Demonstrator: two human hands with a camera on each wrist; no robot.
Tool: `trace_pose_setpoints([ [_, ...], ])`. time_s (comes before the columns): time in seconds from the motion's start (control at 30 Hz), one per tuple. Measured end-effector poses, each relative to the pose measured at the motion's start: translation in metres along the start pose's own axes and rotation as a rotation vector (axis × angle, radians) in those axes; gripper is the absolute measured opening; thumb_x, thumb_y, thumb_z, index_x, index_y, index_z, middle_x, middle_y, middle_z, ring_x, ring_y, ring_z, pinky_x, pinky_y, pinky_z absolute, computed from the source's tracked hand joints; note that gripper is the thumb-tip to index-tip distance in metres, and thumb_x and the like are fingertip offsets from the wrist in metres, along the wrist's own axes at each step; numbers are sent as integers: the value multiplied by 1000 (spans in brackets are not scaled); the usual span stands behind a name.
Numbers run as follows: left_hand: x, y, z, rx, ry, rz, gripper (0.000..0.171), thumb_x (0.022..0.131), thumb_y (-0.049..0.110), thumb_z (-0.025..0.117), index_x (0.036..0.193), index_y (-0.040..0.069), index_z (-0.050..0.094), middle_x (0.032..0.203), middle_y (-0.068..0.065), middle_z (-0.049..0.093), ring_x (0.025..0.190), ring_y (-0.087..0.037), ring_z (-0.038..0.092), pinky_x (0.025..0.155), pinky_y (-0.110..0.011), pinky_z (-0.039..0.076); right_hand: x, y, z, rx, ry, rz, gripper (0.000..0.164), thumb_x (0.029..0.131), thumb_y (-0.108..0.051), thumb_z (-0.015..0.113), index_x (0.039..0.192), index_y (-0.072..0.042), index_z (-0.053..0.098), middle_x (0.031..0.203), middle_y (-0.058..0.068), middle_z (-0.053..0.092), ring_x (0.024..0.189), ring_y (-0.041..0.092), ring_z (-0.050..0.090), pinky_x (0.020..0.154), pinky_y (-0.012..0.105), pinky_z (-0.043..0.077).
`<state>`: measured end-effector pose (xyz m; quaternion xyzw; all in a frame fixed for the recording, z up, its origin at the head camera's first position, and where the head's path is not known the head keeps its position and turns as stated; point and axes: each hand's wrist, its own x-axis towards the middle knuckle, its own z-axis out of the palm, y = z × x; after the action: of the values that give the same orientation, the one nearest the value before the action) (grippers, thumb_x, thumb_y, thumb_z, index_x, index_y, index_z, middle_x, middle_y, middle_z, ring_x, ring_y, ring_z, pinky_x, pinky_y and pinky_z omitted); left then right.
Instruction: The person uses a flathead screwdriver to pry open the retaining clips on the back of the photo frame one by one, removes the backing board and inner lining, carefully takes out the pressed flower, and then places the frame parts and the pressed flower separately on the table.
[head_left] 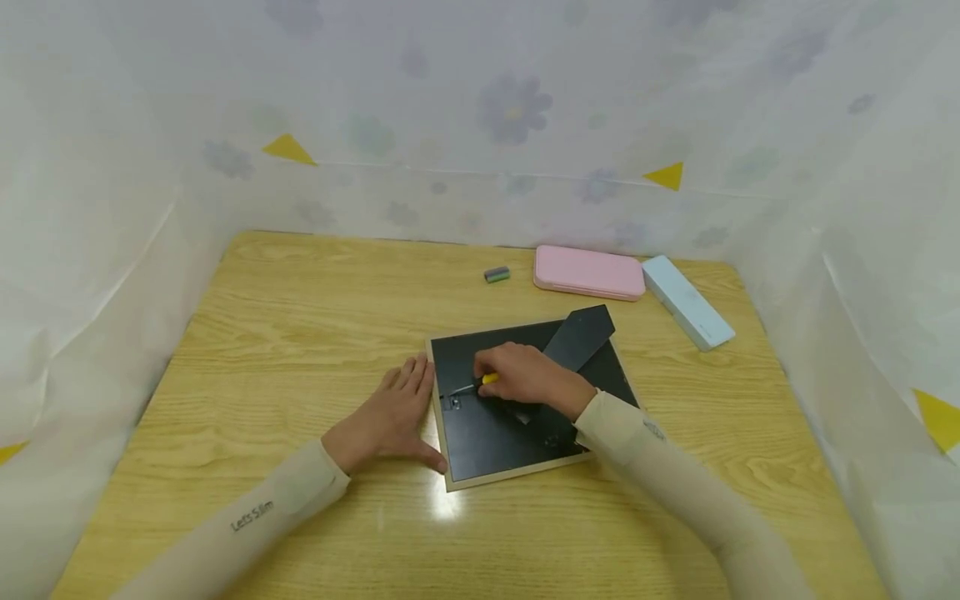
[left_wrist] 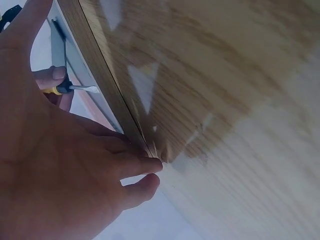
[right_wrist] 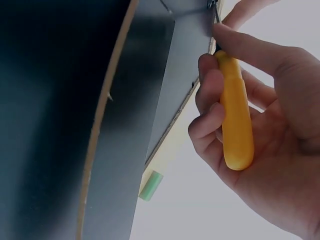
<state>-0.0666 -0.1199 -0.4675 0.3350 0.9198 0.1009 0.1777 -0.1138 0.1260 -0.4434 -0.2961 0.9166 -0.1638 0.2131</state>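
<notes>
A picture frame (head_left: 495,454) lies back side up on the table, with a black backing board and a pale wooden edge. My right hand (head_left: 521,372) grips a screwdriver (right_wrist: 237,117) by its yellow handle, fingers curled round it. The screwdriver's metal shaft points left, its tip close to a small metal clip (head_left: 454,403) near the frame's left edge. My left hand (head_left: 392,412) lies spread along that left edge, fingers straight and thumb near the lower corner. The black stand leg (head_left: 588,329) of the frame slants toward the upper right, partly hidden under my right forearm.
At the back of the wooden table (head_left: 315,308) are a pink case (head_left: 589,271) and a light blue box (head_left: 688,302), side by side. A small grey and green piece (head_left: 497,274) lies left of them. White flowered sheeting (head_left: 450,117) surrounds the table.
</notes>
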Motion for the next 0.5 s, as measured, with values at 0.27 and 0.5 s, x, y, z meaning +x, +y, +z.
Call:
trace_pose_setpoints([
  [0.27,3,0,1,-1,20,25,146,62,80,75,153,-15,13,159,-36,8,149,-49,11,117,-58,19,14,4,-8,87,-96,-25,10,91,-23,76,95,-18,69,80,-7,62,66,10,56,62,28,46],
  [0.5,3,0,2,1,23,23,146,61,80,75,152,-16,13,159,-36,8,149,-48,12,117,-58,19,24,11,-10,142,-148,-51,10,89,-22,78,88,-19,69,75,-7,63,63,9,56,60,26,46],
])
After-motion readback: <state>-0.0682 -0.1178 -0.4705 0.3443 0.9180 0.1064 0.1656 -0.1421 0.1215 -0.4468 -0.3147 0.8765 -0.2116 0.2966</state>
